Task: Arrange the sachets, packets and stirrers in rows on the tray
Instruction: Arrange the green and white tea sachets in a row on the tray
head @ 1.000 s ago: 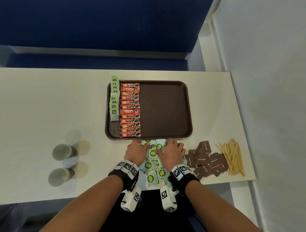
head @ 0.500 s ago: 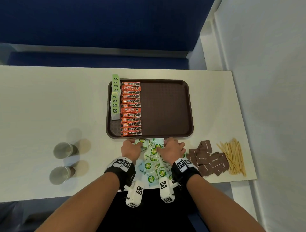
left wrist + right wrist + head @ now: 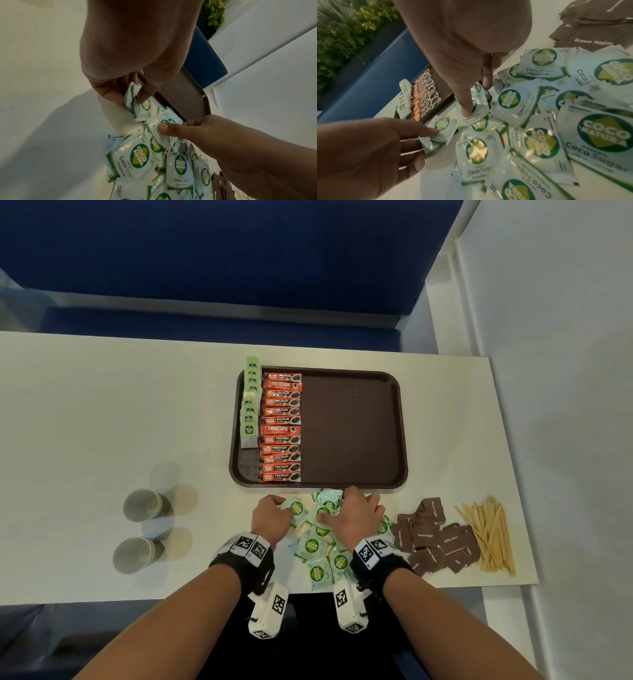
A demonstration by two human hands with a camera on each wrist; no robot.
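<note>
Head cam: both hands sit in the coco sugar sachets (image 3: 317, 546) heap on the table (image 3: 85, 412), just below the near rim of the brown tray (image 3: 352, 426). Left hand (image 3: 270, 520) curled at the heap's left edge, right hand (image 3: 356, 517) over its top right. Tray already carries a column of green tea bags (image 3: 250, 402) along the left wall & a column of orange coffee sticks (image 3: 281, 428) beside it; the rest of the floor is bare. So the next column prob. goes right of the coffee, straight ahead of the hands and slightly right. Right hand is nearer that bare part. Brown sugar packets (image 3: 433, 537) and wooden stirrers (image 3: 486, 534) lie further right on the table; two paper cups (image 3: 145, 505) far left.

Left wrist cam: left hand (image 3: 137, 47) pinches a few sachets, held on edge, betw. thumb and fingers. Head cam hides this under the knuckles. Right hand's thumb (image 3: 164, 127) presses another sachet from the side, tray rim close behind.

Right wrist cam: right hand (image 3: 471, 47) has a finger down on a sachet with the other fingers tucked behind it, prob. a pinch. Sachets lie at all angles, overlapping, so each needs squaring to the coffee row's axis.
</note>
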